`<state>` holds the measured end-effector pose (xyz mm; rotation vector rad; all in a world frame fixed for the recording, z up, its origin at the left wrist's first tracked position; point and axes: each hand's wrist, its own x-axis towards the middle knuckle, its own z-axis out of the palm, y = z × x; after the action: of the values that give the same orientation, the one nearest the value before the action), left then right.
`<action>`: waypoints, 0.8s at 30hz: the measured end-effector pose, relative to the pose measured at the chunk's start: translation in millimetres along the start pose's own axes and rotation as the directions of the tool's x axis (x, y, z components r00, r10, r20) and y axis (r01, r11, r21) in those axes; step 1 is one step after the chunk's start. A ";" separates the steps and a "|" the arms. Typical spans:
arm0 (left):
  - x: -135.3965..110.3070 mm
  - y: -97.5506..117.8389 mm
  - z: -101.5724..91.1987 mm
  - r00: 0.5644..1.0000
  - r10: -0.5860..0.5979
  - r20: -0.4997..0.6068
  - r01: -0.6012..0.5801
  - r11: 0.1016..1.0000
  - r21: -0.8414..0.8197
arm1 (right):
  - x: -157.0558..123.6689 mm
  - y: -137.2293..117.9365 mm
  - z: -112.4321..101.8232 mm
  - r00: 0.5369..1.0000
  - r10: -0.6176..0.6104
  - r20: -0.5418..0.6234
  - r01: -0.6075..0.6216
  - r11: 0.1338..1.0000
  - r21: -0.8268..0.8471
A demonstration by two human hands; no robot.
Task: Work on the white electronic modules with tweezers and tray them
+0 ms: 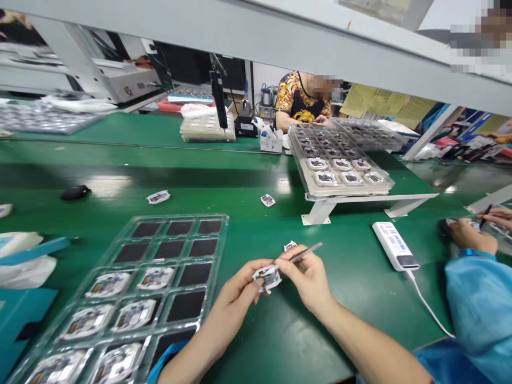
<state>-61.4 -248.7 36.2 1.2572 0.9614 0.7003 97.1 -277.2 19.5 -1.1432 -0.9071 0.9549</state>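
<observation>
My left hand is closed around the edges of a small white housing with electronic parts inside, held above the green bench. My right hand meets it from the right, gripping a slim grey metal tool, possibly tweezers. The tool's outer end points up to the right; its working end is hidden by my fingers. Just behind my right hand, another white housing lies on the bench. To the left, a clear tray has similar housings in several pockets and dark pads in others.
Two loose housings lie farther back. Stacked trays stand on a white riser. A white device with a cable lies right, near a co-worker's blue sleeve. A black screwdriver hangs beyond; another person sits opposite.
</observation>
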 end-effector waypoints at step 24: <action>2.3 6.6 -12.4 0.992 0.012 0.127 -0.024 0.996 0.090 | -2.2 -2.4 2.9 0.999 0.022 0.034 -0.023 0.999 0.049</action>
<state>-70.8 -239.7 41.8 1.3753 0.8867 0.5891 94.0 -278.7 22.1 -1.1002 -0.8944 1.0122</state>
